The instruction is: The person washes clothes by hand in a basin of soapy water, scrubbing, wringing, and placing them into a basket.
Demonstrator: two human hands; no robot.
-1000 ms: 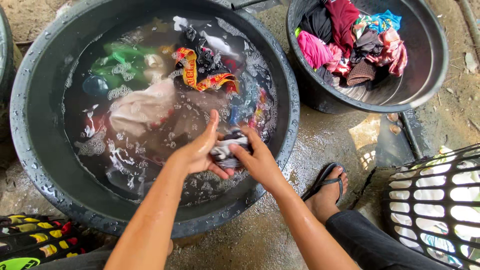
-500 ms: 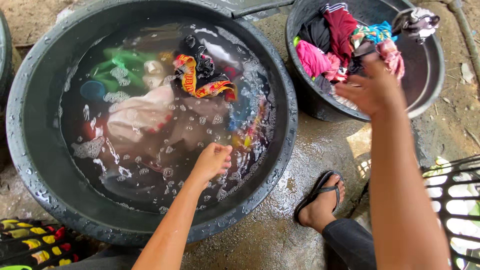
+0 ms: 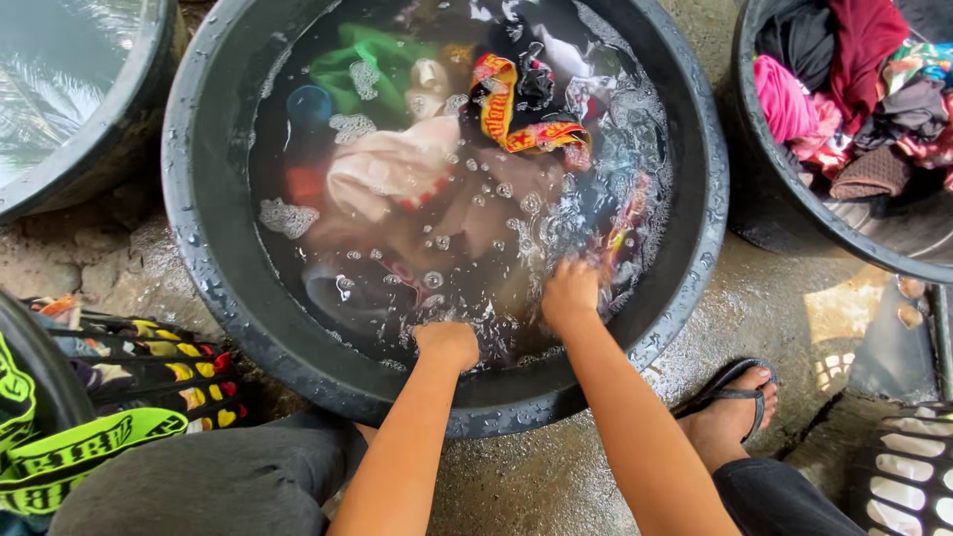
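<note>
Both hands are plunged into the soapy basin (image 3: 213,248). The left hand (image 3: 447,342) and right hand (image 3: 570,290) are submerged to the knuckles; whether anything is grasped cannot be told. The soaking clothes (image 3: 397,174) lie just beyond the fingers, nearer the right.

A large wash basin (image 3: 204,228) sits at the centre on the wet concrete floor (image 3: 784,318), filled with water and soaking clothes (image 3: 397,174). Both hands dip into the water at its near edge: the left hand (image 3: 447,342) closest to the rim, the right hand (image 3: 570,290) just beyond it and to the right. A 2nd basin (image 3: 794,223) stands to the right, piled with wrung clothes (image 3: 844,99). A 3rd basin (image 3: 119,129) holding water lies at the upper left. The person's sandalled foot (image 3: 730,412) rests on the floor right of the arms, with a plastic laundry basket (image 3: 908,471) at the lower right corner. A heap of garments (image 3: 129,372) lies at the lower left.
</note>
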